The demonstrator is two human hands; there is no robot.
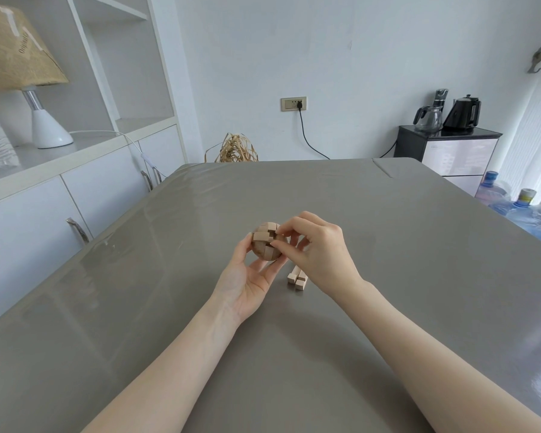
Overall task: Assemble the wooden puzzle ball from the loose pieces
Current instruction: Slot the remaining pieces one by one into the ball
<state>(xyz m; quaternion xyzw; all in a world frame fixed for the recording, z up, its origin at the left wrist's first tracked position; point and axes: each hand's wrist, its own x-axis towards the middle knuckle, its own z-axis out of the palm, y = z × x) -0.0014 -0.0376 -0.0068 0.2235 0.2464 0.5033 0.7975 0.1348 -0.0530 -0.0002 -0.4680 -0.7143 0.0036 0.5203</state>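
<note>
The wooden puzzle ball (264,242), pale wood with stepped blocks showing on top, is held just above the grey table (388,245) near its middle. My left hand (247,282) cups it from below and the left, thumb and fingers curled round it. My right hand (319,245) reaches in from the right, and its thumb and forefinger pinch the ball's upper right side. A few loose wooden pieces (297,278) lie on the table just below my right hand, partly hidden by it.
White cabinets with a lamp (28,73) run along the left of the table. Beyond the far edge sit a straw bundle (236,150) and a wall socket with a cable. A black stand with kettles (450,142) and water jugs stand at the right.
</note>
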